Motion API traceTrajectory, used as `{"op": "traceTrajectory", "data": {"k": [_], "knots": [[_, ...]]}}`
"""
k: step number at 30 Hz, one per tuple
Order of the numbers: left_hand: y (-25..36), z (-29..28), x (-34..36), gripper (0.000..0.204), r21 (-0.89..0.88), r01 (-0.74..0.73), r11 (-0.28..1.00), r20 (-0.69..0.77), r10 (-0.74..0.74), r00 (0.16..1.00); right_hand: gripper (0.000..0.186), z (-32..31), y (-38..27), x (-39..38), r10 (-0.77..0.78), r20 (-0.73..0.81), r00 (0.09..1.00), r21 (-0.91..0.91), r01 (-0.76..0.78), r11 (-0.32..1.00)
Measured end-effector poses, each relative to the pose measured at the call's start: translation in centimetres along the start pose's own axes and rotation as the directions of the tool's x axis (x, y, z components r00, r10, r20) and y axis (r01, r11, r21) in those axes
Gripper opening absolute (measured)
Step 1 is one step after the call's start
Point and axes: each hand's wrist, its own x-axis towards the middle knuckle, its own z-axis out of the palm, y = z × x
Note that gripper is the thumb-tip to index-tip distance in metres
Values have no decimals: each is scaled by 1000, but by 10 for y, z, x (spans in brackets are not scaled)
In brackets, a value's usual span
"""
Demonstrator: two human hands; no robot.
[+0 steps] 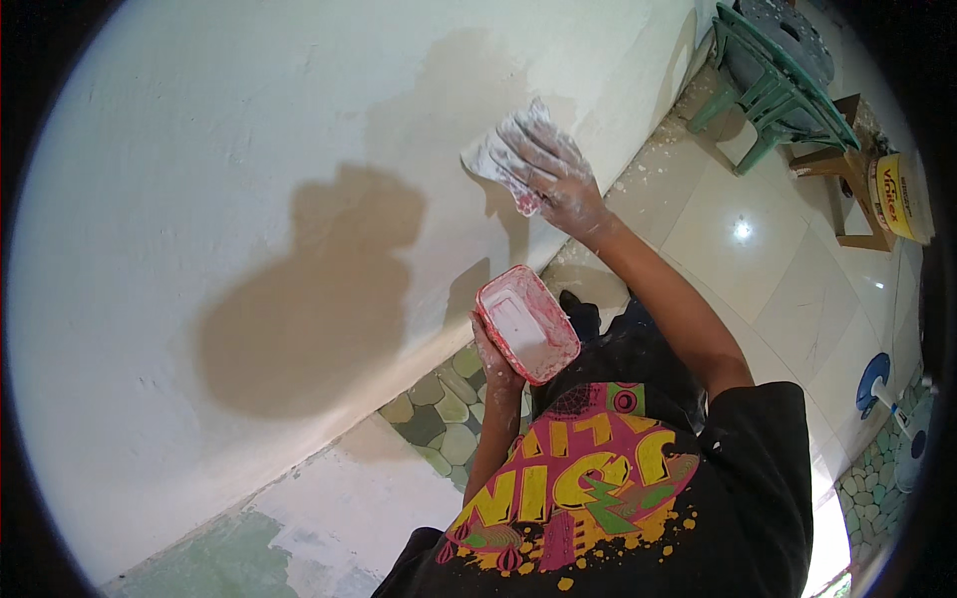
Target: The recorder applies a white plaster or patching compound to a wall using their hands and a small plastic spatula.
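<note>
My right hand [556, 177], smeared with white, is closed over a crumpled white cloth [490, 159] and holds it at the pale wall [239, 110]. A small reddish patch shows at the cloth's lower edge. Close to my body, my left hand [495, 357] grips a red rectangular tub [546, 367] by its side. White paint or paste [520, 327] lies inside the tub, and its walls are smeared with it. Some of the left fingers are hidden behind the tub.
At the upper right, a green plastic stool [773, 90] lies tipped beside a dark grey round object [793, 40]. A yellow-labelled bucket [897, 196] rests by a brown wooden stool [847, 169]. White spatters mark the tiled floor [718, 239]; farther right is a blue round object [873, 384].
</note>
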Motion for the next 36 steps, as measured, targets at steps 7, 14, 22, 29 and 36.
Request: {"op": "traceTrajectory", "data": {"k": [7,14,22,29,36], "knots": [[2,5,-7,64,-20,-2,1000,-12,2,1000,46,-12,9,-24,-139,72,988,-75,145,987],[-5,-2,-8,65,-1,57,998,-71,-56,996,46,5,52,10,-252,21,968,-135,252,958],[-5,0,-5,64,26,79,997,-105,-76,992,45,2,29,-80,58,156,986,164,-84,983],[-10,8,-7,64,15,82,996,-77,-81,994,57,-29,-10,-13,791,138,596,805,-533,261],[-17,18,-18,69,84,96,992,-148,-83,986,56,7,-20,2,310,-157,938,-42,-320,947]]}}
